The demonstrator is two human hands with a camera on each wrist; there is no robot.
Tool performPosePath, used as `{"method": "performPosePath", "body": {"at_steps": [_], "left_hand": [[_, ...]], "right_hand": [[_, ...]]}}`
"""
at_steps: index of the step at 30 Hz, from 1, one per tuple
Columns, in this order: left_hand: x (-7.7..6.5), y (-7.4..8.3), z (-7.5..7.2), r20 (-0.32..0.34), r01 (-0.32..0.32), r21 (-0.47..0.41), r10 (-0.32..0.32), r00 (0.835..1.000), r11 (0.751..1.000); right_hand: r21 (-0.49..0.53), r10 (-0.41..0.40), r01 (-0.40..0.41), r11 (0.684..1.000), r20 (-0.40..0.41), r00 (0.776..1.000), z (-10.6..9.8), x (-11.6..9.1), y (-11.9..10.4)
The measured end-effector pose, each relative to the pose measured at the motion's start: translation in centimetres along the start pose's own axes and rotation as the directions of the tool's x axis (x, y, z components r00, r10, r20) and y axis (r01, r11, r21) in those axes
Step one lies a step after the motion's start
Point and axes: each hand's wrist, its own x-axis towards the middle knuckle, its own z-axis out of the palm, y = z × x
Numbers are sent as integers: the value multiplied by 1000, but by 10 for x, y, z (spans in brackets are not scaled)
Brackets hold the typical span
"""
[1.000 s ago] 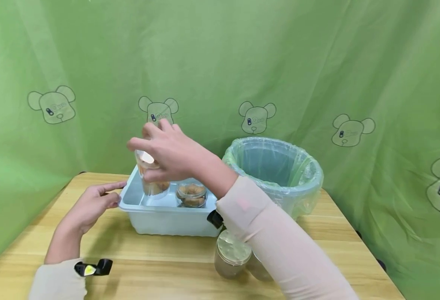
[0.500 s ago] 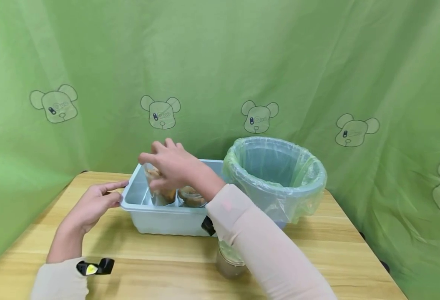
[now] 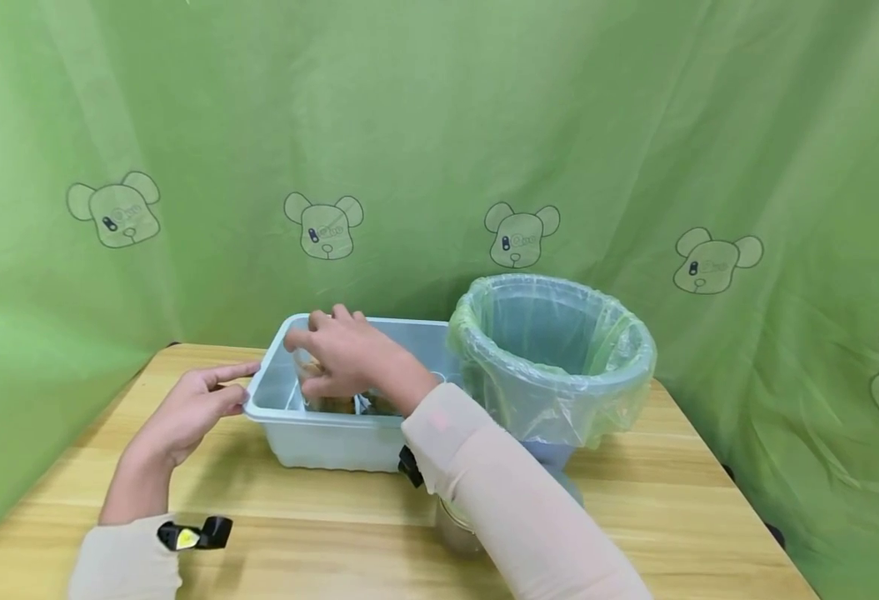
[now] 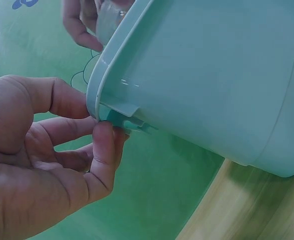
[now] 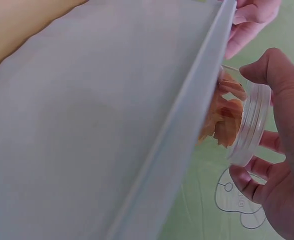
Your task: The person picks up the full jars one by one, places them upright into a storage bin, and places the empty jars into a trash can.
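In the head view my left hand point(image 3: 187, 417) is at the left end of a light-blue plastic tub point(image 3: 334, 446). The left wrist view shows its thumb and fingers pinching the tub's rim point(image 4: 99, 90). My right hand point(image 3: 352, 354) reaches into the tub, holding a clear jar point(image 5: 229, 117) of orange-brown flaky pieces. The right wrist view has the thumb on one side of the clear lid point(image 5: 252, 122) and fingers on the other. The hand hides much of the jar in the head view. A second jar in the tub is mostly hidden.
A bin point(image 3: 551, 325) lined with a green translucent bag point(image 3: 551, 408) stands right of the tub. A greyish-brown jar point(image 3: 456, 533) on the wooden table point(image 3: 319, 533) is partly behind my right sleeve. Green printed cloth point(image 3: 424, 125) hangs behind.
My right hand has lowered the jar from above the tub down into it, moving slightly right. My left hand has stayed at the rim.
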Motion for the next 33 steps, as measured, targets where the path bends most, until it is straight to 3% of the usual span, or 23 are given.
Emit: {"method": "performPosePath", "body": {"at_steps": [8, 16, 33], "left_hand": [[-1, 2, 0, -7, 9, 12, -9, 1000, 1000], [0, 2, 1, -10, 16, 10, -16, 1000, 1000], [0, 0, 1, -4, 1, 3, -1, 1000, 1000]], "right_hand": [[-5, 23, -23, 1000, -11, 1000, 7, 2, 2], [78, 96, -93, 993, -39, 995, 19, -1, 3], [101, 97, -91, 991, -59, 994, 25, 0, 7]]}}
